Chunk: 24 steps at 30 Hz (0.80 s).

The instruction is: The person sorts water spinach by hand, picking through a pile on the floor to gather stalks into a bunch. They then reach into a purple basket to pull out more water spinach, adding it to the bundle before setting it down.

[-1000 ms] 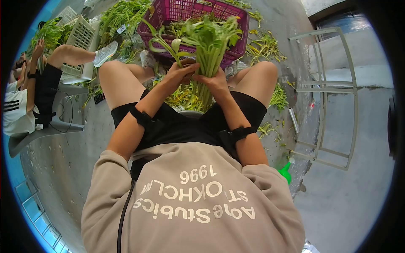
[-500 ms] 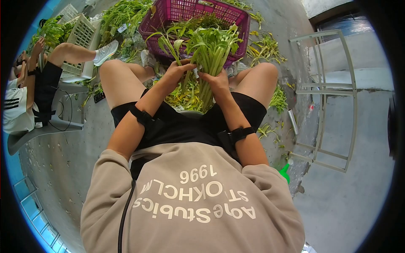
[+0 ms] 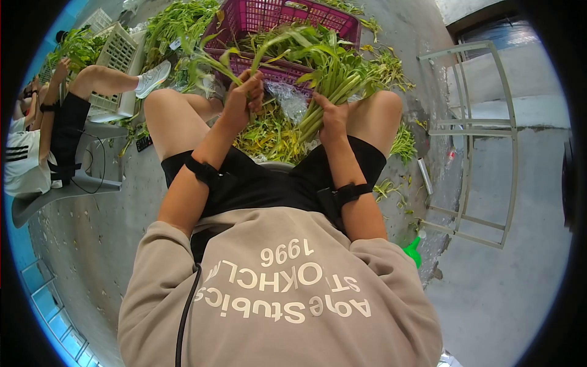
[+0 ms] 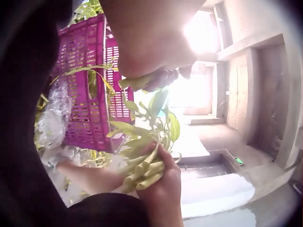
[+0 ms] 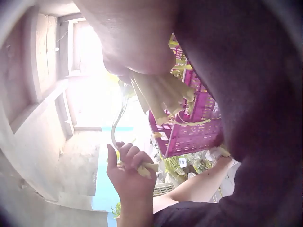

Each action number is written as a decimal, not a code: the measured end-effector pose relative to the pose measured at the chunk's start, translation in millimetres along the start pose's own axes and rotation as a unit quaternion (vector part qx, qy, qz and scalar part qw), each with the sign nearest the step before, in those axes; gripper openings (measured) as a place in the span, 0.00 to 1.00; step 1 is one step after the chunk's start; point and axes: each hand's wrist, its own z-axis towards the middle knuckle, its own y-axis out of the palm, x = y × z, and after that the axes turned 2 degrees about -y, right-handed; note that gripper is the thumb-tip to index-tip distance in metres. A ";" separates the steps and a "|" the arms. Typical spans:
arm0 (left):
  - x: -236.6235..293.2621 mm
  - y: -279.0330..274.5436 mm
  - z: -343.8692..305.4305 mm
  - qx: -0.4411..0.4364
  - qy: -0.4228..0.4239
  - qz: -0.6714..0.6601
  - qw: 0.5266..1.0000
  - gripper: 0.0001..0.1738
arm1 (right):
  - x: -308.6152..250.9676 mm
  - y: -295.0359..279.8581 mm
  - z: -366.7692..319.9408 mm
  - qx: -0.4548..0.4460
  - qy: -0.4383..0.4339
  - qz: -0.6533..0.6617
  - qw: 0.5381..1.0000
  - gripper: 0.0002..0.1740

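My left hand point(image 3: 243, 98) grips a few leafy green stems point(image 3: 229, 72), raised between the knees. One long stem point(image 3: 262, 54) arches from it toward the right. In the right wrist view the cut end of a stem point(image 5: 149, 167) pokes out of the left fist. My right hand point(image 3: 332, 116) holds a thick bunch of leafy green vegetables point(image 3: 339, 82), tilted with its leaves up and right over the crate's near corner. The thick cut ends of that bunch point(image 4: 149, 175) point toward the camera in the left wrist view.
A purple plastic crate point(image 3: 229, 18) with greens in it stands in front. Yellowed leaves point(image 3: 269, 136) lie heaped between the legs, near clear plastic point(image 3: 290, 101). More greens point(image 3: 180, 27) lie at left; another person point(image 3: 30, 153) sits there. A metal frame point(image 3: 471, 128) stands right.
My hands have moved apart. The right hand has swung the bunch over to the right, while the left hand has drawn its stems up and to the left.
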 end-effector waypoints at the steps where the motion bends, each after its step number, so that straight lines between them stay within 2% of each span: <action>1: 2.1 -2.7 1.0 0.005 0.027 0.008 1.000 0.09 | -1.2 -0.2 -1.8 -0.011 -0.001 0.030 0.999 0.16; 2: 1.2 -3.4 2.2 0.005 0.027 0.008 1.000 0.09 | -1.4 -0.6 -1.9 -0.011 -0.001 0.030 0.999 0.16; 4: 0.5 0.2 2.4 0.066 0.035 0.006 0.997 0.13 | -0.8 -2.8 -1.4 -0.045 0.005 0.050 0.998 0.15; 8: -1.1 6.9 -2.4 0.088 0.004 0.068 0.994 0.20 | -3.1 -1.9 -3.0 -0.066 0.050 0.028 0.996 0.15; 10: 0.7 6.2 -4.3 0.022 -0.057 -0.037 0.997 0.29 | -3.8 1.9 -5.4 -0.079 0.035 0.020 0.996 0.15; 11: 1.5 4.8 -4.1 0.023 -0.058 -0.038 0.997 0.29 | -4.7 3.0 -6.6 -0.079 0.035 0.020 0.996 0.15; 13: 3.7 1.1 -2.9 -0.008 -0.063 -0.045 0.997 0.38 | -7.0 6.3 -9.6 -0.084 0.020 0.016 0.996 0.16; 19: 4.5 3.2 -5.0 -0.032 -0.070 -0.038 0.996 0.43 | -10.3 8.8 -14.5 -0.094 0.023 -0.012 0.995 0.16; 24: 0.2 -0.5 -2.8 -0.054 -0.078 -0.025 0.995 0.41 | -10.7 9.7 -15.4 -0.099 0.032 -0.011 0.995 0.17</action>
